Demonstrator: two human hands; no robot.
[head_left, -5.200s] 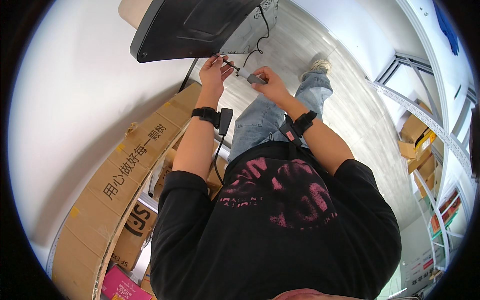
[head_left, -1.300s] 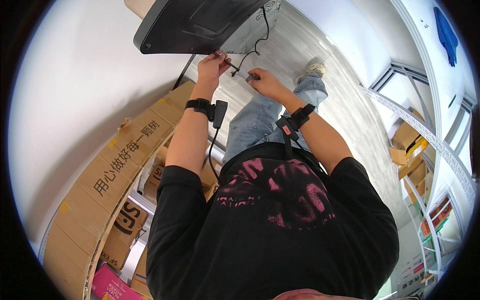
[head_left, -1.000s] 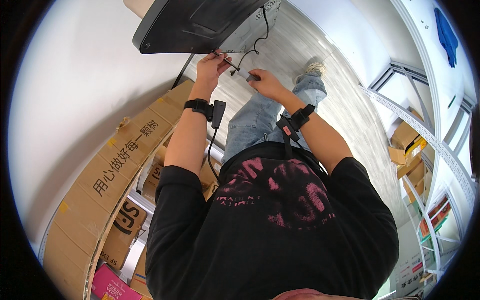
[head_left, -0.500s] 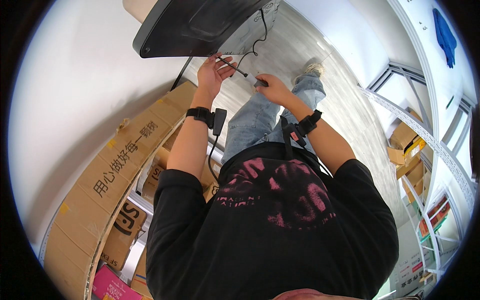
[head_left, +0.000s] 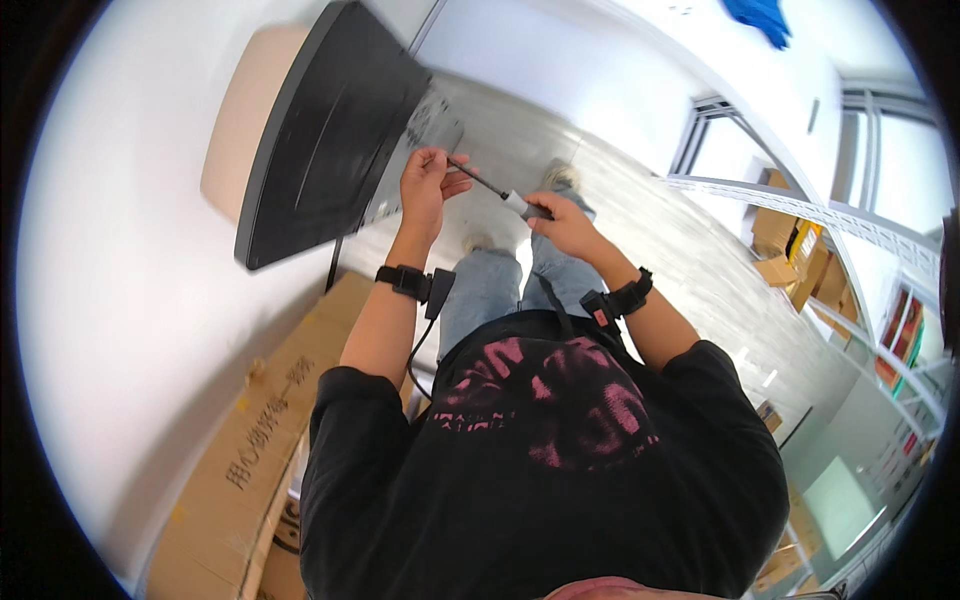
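Note:
In front of my body my right hand (head_left: 568,225) is wrapped round the grey handle of a screwdriver (head_left: 480,180). Its long dark shaft slants up and left to my left hand (head_left: 424,188). There the thumb and forefinger pinch the shaft's far end, while the other fingers are loosely spread. Whether a small screw sits at the tip is hidden by the fingers. To the left of my left hand, and apart from it, stands a large black panel (head_left: 325,140) with rounded corners.
A pale beige piece (head_left: 252,115) shows behind the panel, against the white wall. Long brown cardboard (head_left: 245,450) lies at lower left. My feet stand on a grey wood-look floor (head_left: 640,225). White shelving (head_left: 790,208) with cardboard boxes (head_left: 775,235) runs along the right.
My view has turned, so the panel sits further left and lower. Both hands have come away from the panel's edge with the screwdriver, and my left fingers have closed on its far end.

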